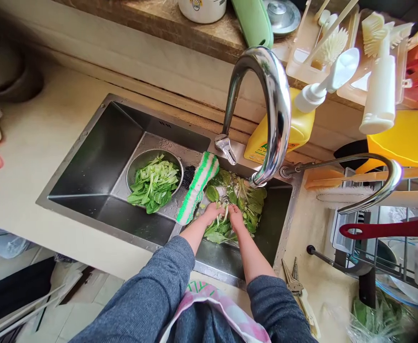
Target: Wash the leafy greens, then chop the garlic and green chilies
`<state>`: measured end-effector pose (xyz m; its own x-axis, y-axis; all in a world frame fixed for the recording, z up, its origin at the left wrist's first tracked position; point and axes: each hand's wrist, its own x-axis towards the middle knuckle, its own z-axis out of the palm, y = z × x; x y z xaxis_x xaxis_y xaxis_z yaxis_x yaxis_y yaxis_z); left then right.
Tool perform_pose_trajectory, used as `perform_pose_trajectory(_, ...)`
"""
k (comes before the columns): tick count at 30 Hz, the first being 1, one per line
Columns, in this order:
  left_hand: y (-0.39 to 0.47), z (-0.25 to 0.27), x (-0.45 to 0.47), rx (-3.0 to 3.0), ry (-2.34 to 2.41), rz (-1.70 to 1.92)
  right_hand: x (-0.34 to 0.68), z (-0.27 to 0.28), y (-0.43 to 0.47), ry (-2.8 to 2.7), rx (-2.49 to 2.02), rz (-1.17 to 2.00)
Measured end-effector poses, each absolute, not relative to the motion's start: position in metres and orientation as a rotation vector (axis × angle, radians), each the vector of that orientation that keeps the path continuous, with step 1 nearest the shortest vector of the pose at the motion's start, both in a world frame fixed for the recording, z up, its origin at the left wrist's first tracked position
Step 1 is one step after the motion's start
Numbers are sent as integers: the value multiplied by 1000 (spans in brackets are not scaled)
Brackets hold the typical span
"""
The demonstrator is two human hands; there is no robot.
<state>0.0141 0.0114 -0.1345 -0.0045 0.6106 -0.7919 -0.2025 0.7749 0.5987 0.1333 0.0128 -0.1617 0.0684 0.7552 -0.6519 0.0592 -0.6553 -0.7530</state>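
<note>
Leafy greens (252, 204) with pale stems lie in water in the right basin of the steel sink (283, 224). Both of my hands are low in that basin among the leaves. Pale stems run between my left hand (213, 212) and my right hand (235, 218). The fingers of each look curled round the greens, though leaves and water partly cover the fingertips. In the left basin a round metal bowl (131, 167) holds more greens (155, 183), some hanging over its near rim. A green-and-white striped cloth (198, 188) drapes over the divider.
A chrome faucet (283, 105) arches over the right basin, with a yellow pump bottle (259, 140) behind it. Beside it curves a thinner tap (391, 176). Kitchen shears (300, 290) lie on the right counter near a dish rack (405, 257). A dark scrubber (188, 176) sits by the bowl.
</note>
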Motion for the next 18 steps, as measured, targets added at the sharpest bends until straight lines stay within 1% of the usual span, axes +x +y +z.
perform_pose_trajectory(5, 13, -134, 15, 374, 1466, 620, 131, -162, 13, -812, -1790, 1627)
perform_pose_trajectory(11, 15, -126, 5, 287, 1259, 585, 140, -158, 17, -779, -1767, 1658)
perform_pose_trajectory(15, 13, -126, 7, 309, 1312, 599, 137, -151, 18, -859, -1708, 1737)
perform_pose_trajectory(18, 13, -126, 9, 282, 1321, 605, 134, -152, 19, -891, -1713, 1713)
